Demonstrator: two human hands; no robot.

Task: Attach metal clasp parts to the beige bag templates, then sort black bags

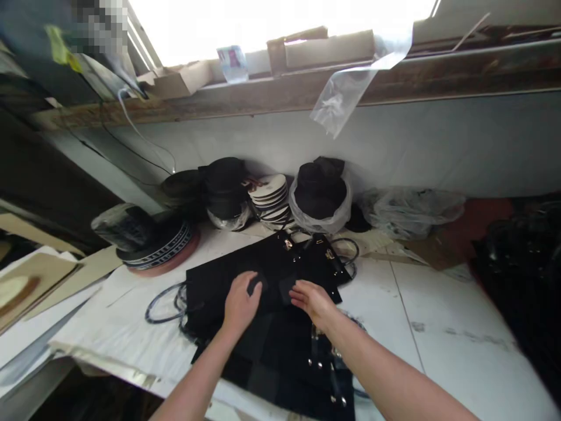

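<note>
Left hand: the left hand [240,301] is over the top bag at mid-frame, thumb and fingers curved around a dark patch; whether it pinches anything cannot be told, black lying against black.
Right hand: the right hand [313,301] lies opposite, fingers pointing left beside another dark patch; its grip is likewise unclear. The two hands are apart.
Top bag: the top bag [272,260] lies flat at the centre of the frame, between and beneath the hands, presumably so that both reach its face.
Bottom bag: the bottom bag [280,365], lower centre, is partly covered by the top one; the overlap probably saves room.
Handles: a looped handle [162,307] extends left of the top bag, perhaps to leave its face clear.
Rolls: a patterned roll [160,251] at left, black rolls [225,181] and pale reels [269,193] at upper centre line the back of the worktop [456,339], likely within reach yet out of the way.
Wrapping: clear plastic surrounds the bagged roll [319,196], perhaps against dust.
</note>
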